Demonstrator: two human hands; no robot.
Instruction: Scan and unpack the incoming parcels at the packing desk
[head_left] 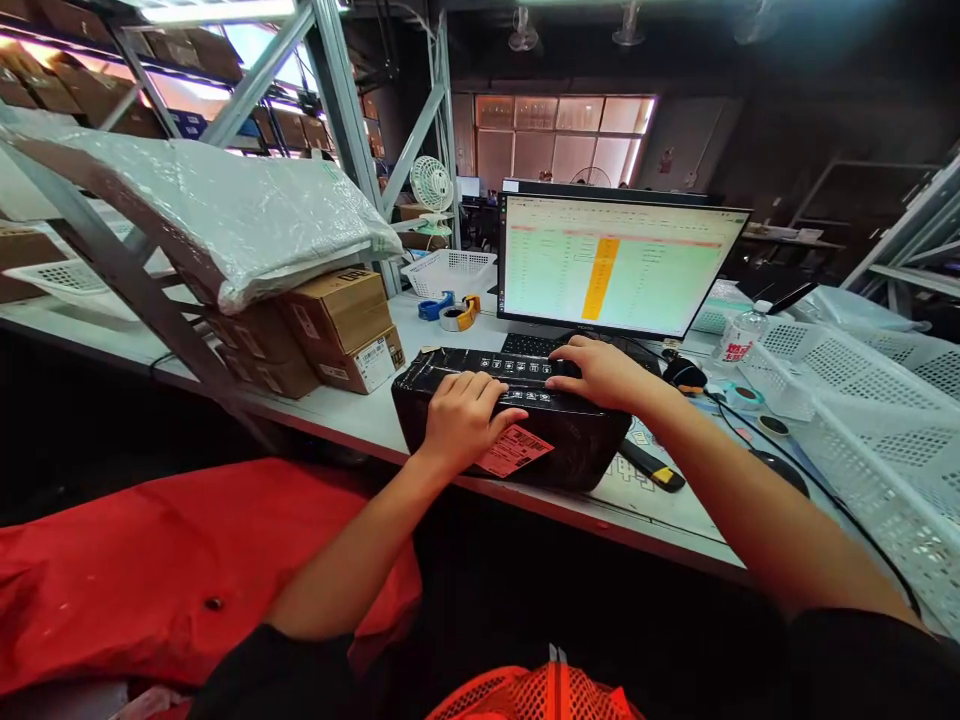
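A long white table [360,420] is the biggest thing here. Low on the left lies a big, wrinkly red sheet [187,560]. On the table, a wide black computer screen [555,260] shows rows of tiny writing and a bright orange stripe. A fat white parcel in shiny plastic [247,210] rests up on the left, above some stacked brown cardboard boxes [341,310]. White plastic baskets full of little holes [877,430] sit on the right.

The long, shiny black box [574,450] is at the front edge of the table, before the screen, with its top facing up. It is right under both hands. The left hand [461,415] lies over the front top edge, near the middle, with its fingers close together and bent, and its thumb sticking out to the side. The right hand [600,370] is on top near the right end, with a wide gap between thumb and fingers. Both hands touch the box, but neither is closed around it.

A clear bottle [742,340] with red writing stands by the baskets. A black and yellow cutter [652,467] lies just beside the box's right end. A pinky-red paper label [517,452] is on the box's front, just below the left thumb.
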